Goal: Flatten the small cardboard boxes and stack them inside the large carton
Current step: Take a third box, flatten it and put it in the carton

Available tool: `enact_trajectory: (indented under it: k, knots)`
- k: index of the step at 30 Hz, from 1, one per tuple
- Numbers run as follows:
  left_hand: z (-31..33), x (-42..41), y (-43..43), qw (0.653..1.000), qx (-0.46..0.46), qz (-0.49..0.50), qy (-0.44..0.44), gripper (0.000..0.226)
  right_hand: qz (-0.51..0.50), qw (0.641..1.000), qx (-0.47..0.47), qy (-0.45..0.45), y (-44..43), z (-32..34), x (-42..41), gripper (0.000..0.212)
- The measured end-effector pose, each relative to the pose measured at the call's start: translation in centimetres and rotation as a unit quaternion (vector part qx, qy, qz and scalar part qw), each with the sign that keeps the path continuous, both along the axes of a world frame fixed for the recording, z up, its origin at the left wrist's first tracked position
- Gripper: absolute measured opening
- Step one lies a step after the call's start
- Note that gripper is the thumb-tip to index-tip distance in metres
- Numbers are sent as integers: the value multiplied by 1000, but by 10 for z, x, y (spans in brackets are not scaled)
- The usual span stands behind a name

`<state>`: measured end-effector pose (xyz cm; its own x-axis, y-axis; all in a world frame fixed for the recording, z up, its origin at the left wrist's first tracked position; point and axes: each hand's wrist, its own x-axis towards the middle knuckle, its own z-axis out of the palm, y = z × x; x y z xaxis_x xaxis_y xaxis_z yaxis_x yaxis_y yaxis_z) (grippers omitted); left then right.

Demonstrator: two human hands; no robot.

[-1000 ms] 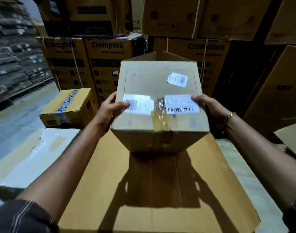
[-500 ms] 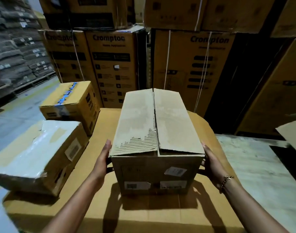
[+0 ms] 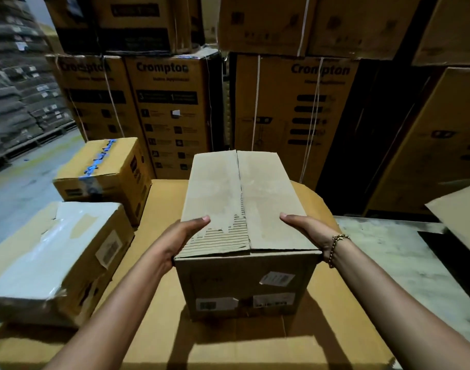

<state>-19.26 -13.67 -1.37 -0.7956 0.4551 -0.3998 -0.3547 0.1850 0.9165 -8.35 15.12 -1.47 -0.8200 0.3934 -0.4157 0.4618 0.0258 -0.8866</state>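
Left hand (image 3: pixel 176 236) and right hand (image 3: pixel 308 228) grip the box (image 3: pixel 244 284) at its near top corners, thumbs on the flaps (image 3: pixel 271 204). It looks light and stiff, probably best opened at the seam (image 3: pixel 240 193).

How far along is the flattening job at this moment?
Done: nothing visibly flattened or stacked. In hand: the left hand and right hand grip the plain box, upright with flaps closed, standing on the large carton. Left: flatten it, plus the blue-taped box and white-wrapped box, both fully formed.
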Motion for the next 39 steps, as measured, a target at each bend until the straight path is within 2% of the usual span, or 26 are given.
enact_trajectory:
  k: [3, 4, 7, 11, 13, 15, 20, 23, 31, 36, 39]
  knots:
    - [-6, -8, 4, 999, 6, -13, 28, 37, -10, 999, 29, 35, 2, -6, -1, 71]
    - [-7, -10, 4, 999, 9, -17, 33, 37, -9, 999, 25, 40, 3, -4, 0, 74]
    - [-8, -17, 4, 999, 23, -21, 37, 39, -18, 999, 22, 36, 0, 1, 3, 53]
    - [-14, -24, 9, 996, 70, -31, 52, 45, -35, 997, 36, 65, -1, 0, 19, 53]
    - [-14, -23, 21, 992, 107, -33, 63, 58, -54, 992, 11, 113, 4, 3, 33, 43]
    - [-11, -15, 40, 987, 140, -38, 74, 69, -98, 980, -27, 169, 13, 9, 51, 43]
    - [7, 26, 108, 968, 221, -82, 88, 63, -212, 939, -55, 264, 52, 27, 109, 52]
    - [21, 53, 159, 956, 255, -114, 83, 60, -241, 925, -22, 292, 84, 40, 157, 49]
    - [50, 173, 319, 923, 301, -214, 110, 77, -317, 886, 71, 330, 196, 78, 319, 57]
    - [72, 258, 420, 898, 354, -240, 103, 61, -346, 869, 125, 330, 270, 110, 419, 46]
    - [85, 297, 470, 894, 355, -245, 120, 63, -355, 862, 159, 326, 314, 122, 463, 42]
